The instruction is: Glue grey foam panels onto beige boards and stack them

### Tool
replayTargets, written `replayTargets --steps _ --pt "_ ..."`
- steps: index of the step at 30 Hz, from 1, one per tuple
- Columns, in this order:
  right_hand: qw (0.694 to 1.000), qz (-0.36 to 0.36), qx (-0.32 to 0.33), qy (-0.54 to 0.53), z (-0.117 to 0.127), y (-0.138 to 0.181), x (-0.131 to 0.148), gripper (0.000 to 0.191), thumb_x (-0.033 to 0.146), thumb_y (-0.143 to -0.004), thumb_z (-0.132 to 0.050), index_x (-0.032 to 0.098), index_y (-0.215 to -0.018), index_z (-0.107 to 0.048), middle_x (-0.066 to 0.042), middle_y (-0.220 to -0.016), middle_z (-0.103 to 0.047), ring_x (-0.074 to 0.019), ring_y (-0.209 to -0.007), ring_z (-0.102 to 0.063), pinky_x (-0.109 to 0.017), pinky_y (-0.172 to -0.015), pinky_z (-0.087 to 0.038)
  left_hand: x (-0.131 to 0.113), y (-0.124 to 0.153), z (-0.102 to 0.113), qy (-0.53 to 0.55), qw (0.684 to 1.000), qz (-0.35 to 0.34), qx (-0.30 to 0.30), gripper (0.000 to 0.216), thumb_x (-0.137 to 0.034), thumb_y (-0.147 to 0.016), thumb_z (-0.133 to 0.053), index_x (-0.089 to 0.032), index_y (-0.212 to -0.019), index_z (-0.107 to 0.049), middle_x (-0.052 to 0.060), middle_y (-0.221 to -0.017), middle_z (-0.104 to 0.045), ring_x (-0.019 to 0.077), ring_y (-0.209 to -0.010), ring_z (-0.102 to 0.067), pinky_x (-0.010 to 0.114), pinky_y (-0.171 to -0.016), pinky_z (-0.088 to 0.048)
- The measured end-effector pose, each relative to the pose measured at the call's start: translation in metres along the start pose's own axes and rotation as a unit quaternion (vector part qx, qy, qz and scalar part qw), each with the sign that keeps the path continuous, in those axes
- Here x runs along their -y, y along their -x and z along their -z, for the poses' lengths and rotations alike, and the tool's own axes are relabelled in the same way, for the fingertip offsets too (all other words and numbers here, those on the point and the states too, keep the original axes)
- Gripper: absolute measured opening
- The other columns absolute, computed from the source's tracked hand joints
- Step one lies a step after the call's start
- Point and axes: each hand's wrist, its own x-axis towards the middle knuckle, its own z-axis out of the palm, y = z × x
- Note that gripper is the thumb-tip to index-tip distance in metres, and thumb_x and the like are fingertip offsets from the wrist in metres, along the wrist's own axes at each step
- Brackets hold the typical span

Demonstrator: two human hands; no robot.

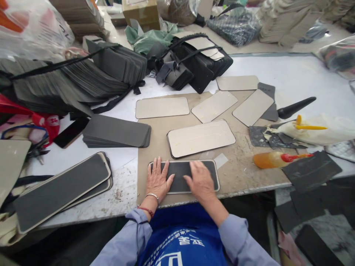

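Note:
My left hand (158, 180) and my right hand (200, 181) both lie flat, fingers spread, on a black rounded panel with a pale border (181, 173) at the table's near edge. Just beyond it lies a beige rounded board with a dark rim (200, 137), glue streaks on its face. Three more beige boards (162, 107) (214, 106) (253, 107) lie in a row further back on a brown cardboard sheet (155, 140).
A stack of grey panels (116, 132) sits left of the cardboard, finished black-and-beige panels (62, 186) at the near left. An orange glue bottle (273, 159) lies to the right, a plastic bag with a yellow tool (316, 129) beyond it. Tied bundles (83, 77) fill the back.

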Motion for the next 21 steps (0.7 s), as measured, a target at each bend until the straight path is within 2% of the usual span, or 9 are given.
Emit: replayTargets --steps 2,4,10,14,18,21 --pt "0.992 0.115 0.039 -0.028 -0.014 -0.005 0.016 0.056 0.044 -0.086 -0.044 0.011 -0.131 -0.037 -0.016 -0.136 -0.038 -0.0274 -0.129 -0.028 -0.043 -0.103 -0.028 0.001 0.0 0.0 0.002 1.0 -0.001 -0.002 0.057 -0.04 -0.082 -0.049 -0.02 -0.134 -0.036 0.017 -0.145 -0.022 0.0309 -0.135 -0.016 0.053 -0.108 -0.017" --pt "0.985 0.157 0.069 -0.032 -0.022 -0.005 0.009 0.063 0.045 -0.085 -0.045 0.011 -0.136 -0.03 -0.014 -0.142 -0.031 -0.0251 -0.133 -0.02 -0.044 -0.107 -0.023 0.001 0.0 -0.001 0.002 1.0 0.0 -0.001 0.057 -0.04 -0.082 -0.05 -0.02 -0.134 -0.036 0.016 -0.146 -0.021 0.0309 -0.134 -0.017 0.053 -0.107 -0.017" --pt "0.995 0.07 0.064 0.032 -0.012 0.008 -0.064 0.074 0.042 -0.085 -0.044 0.008 -0.141 -0.01 -0.018 -0.145 -0.022 -0.0263 -0.134 -0.015 -0.048 -0.107 -0.021 0.002 0.0 0.0 0.012 1.0 0.0 0.011 0.058 -0.042 -0.082 -0.049 -0.021 -0.134 -0.036 0.016 -0.146 -0.021 0.0312 -0.135 -0.014 0.054 -0.107 -0.018" --pt "0.994 0.08 0.052 0.054 -0.013 0.008 -0.07 0.076 0.044 -0.085 -0.043 0.007 -0.141 -0.007 -0.018 -0.144 -0.023 -0.0279 -0.134 -0.018 -0.048 -0.106 -0.023 0.002 -0.002 0.0 0.032 0.999 0.007 0.015 0.056 -0.04 -0.082 -0.05 -0.02 -0.133 -0.037 0.016 -0.146 -0.02 0.0316 -0.135 -0.014 0.054 -0.108 -0.015" --pt "0.996 0.087 -0.013 0.026 -0.014 0.01 -0.073 0.068 0.042 -0.088 -0.036 0.005 -0.14 -0.013 -0.021 -0.139 -0.031 -0.0296 -0.13 -0.025 -0.049 -0.102 -0.029 0.0 -0.001 0.004 0.067 0.997 0.024 0.027 0.062 -0.042 -0.082 -0.049 -0.018 -0.136 -0.03 0.016 -0.146 -0.021 0.0302 -0.135 -0.014 0.054 -0.109 -0.018" --pt "0.99 0.07 -0.125 -0.01 -0.012 0.012 -0.086 0.059 0.039 -0.089 -0.031 0.003 -0.137 -0.024 -0.024 -0.128 -0.043 -0.0321 -0.122 -0.037 -0.049 -0.095 -0.037 0.005 0.001 0.01 0.108 0.993 0.038 0.003 0.063 -0.042 -0.086 -0.042 -0.015 -0.139 -0.019 0.015 -0.144 -0.025 0.0265 -0.135 -0.018 0.05 -0.108 -0.024"
